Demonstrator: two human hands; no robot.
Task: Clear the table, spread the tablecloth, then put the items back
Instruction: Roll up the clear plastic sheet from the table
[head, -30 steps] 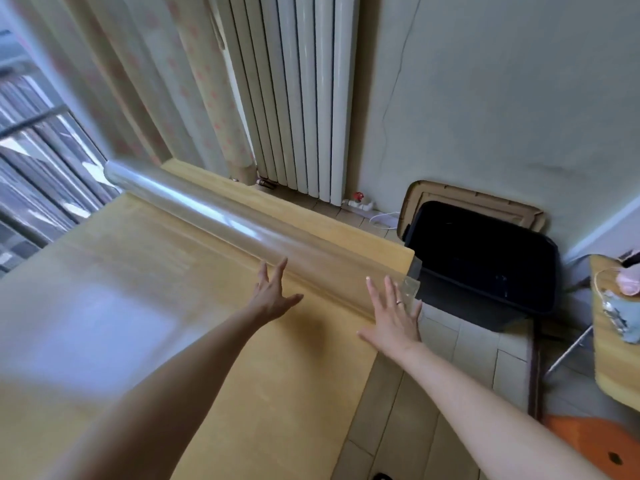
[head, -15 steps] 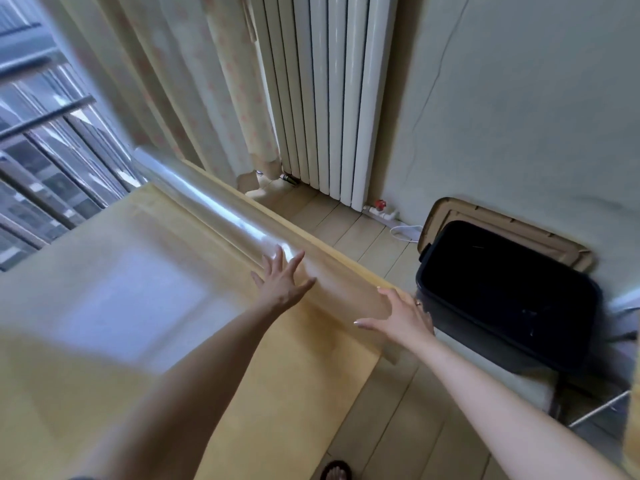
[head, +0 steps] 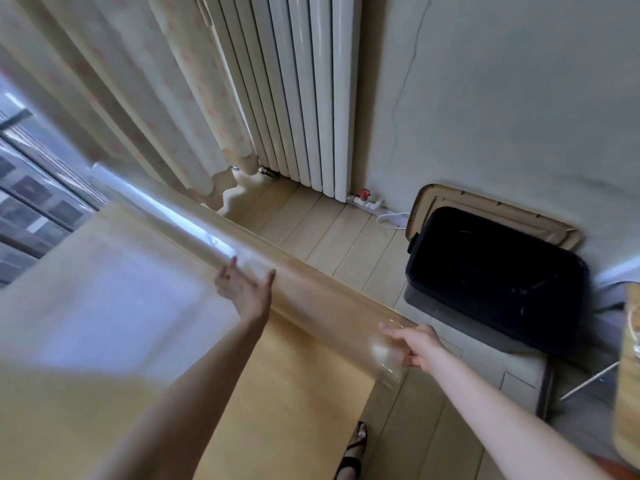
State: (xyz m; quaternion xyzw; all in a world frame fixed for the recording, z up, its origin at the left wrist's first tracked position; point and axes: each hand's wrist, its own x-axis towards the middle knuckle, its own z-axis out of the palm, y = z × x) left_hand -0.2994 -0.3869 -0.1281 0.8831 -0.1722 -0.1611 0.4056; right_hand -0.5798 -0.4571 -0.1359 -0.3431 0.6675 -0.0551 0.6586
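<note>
left hand, right hand, forearms: bare | foot: black strappy sandal

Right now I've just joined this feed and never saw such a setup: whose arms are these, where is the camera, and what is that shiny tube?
There is no machine: these are a person's two bare arms. The picture comes from a camera worn on their head, looking forward and down. The surface is a wooden table, with a clear tablecloth partly spread over it. The shiny tube is its roll, not yet spread, lying near the far edge. The left hand presses open fingers against the roll's middle; the right hand grips the roll's end. Beyond the table are a black bin and a white radiator.
</note>
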